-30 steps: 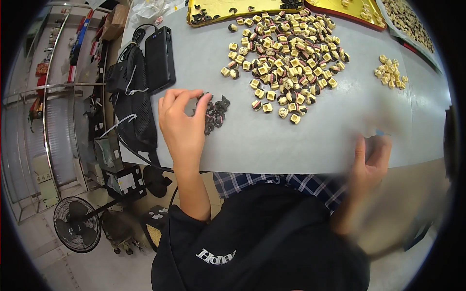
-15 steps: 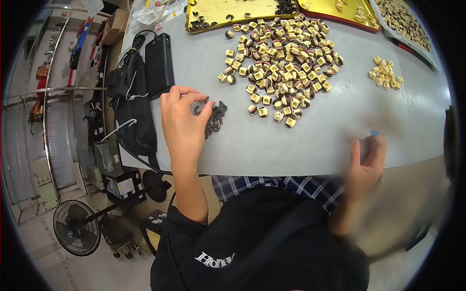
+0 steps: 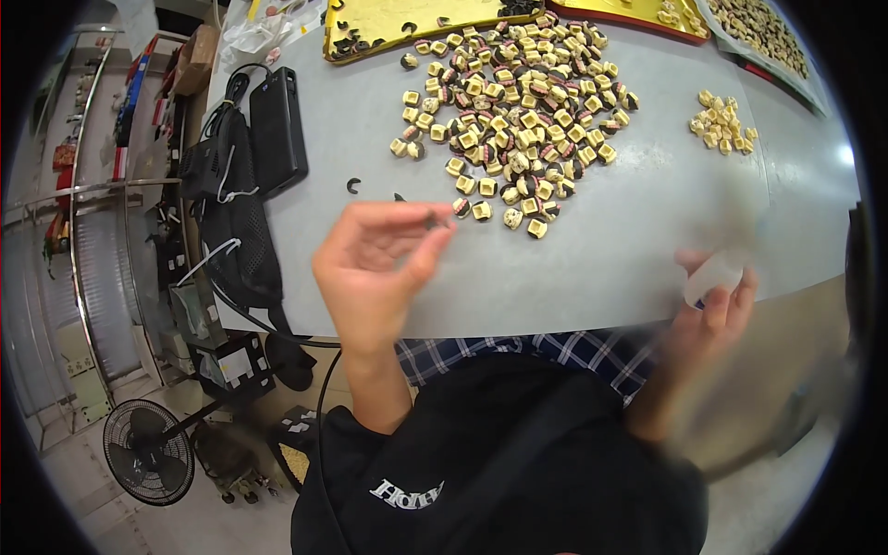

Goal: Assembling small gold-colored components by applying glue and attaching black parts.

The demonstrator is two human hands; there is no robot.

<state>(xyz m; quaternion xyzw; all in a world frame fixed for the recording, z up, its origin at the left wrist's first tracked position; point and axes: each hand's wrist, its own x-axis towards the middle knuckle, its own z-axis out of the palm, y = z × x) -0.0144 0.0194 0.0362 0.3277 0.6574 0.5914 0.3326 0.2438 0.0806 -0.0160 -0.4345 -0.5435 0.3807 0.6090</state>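
Note:
My left hand [image 3: 375, 264] is raised over the grey table, thumb and forefinger pinched on a small dark piece [image 3: 437, 220], partly blurred. Just behind that hand, two black C-shaped pieces [image 3: 353, 185] show on the table, one half covered by the fingers. Further right, my right hand [image 3: 721, 310] closes around a small whitish bottle-like object [image 3: 716, 276] with a touch of blue at its lower end; motion smears it. Beyond my left fingertips spreads a large heap of small cream-and-black blocks with pink edges [image 3: 518, 120], many with square hollows facing up.
A small cluster of cream pieces [image 3: 723, 125] lies at the right. Along the far edge are a yellow tray [image 3: 379, 17] with black bits, a red-rimmed yellow tray [image 3: 620, 9] and a tray heaped with pieces [image 3: 758, 42]. A black power adapter [image 3: 277, 129] and black pouch [image 3: 245, 222] line the left.
My left hand has moved right, from the black pieces toward the heap, with a dark piece pinched. My right hand has shifted slightly, and the whitish object in it now shows.

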